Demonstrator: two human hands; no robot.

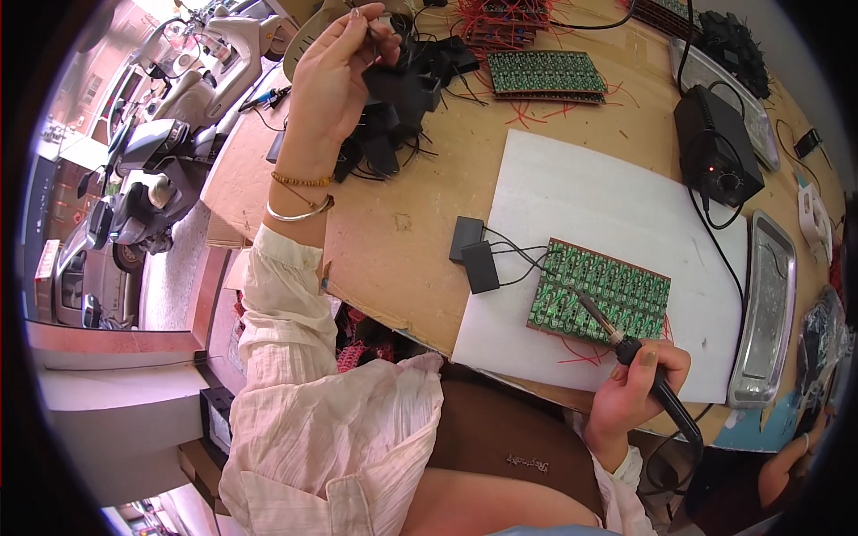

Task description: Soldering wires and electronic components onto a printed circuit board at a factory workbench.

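Nearest, right hand (636,386) closed on the black handle of a soldering iron (626,344), fingers (645,359) wrapped tight round the grip, cable trailing down past the desk edge. Metal tip of the iron angled up and left, resting on the green circuit board (601,290).

Board: rectangular, green, brown-edged, densely patterned with rows of pale pads, lying flat and slightly skewed on a white sheet (590,196) spread over the wooden desk (402,223). Thin black wires running from the board's left edge to two small black boxes (474,252), set just beside each other at the sheet's left border. Loose red wire ends showing under the board's near edge.

To the right, a long metal tray (764,308) at the desk's rim. Farther back, a black soldering station (715,147) with a small red light, its cord curving toward the sheet.

Farther still, left hand (332,76) raised above the desk, bracelets on the wrist, fingers (357,36) pinched together on something thin; what exactly, cannot tell. Beneath it, a heap of black parts (407,98) with tangled leads. At the far edge, a stack of green boards (545,76) and red wire scraps.
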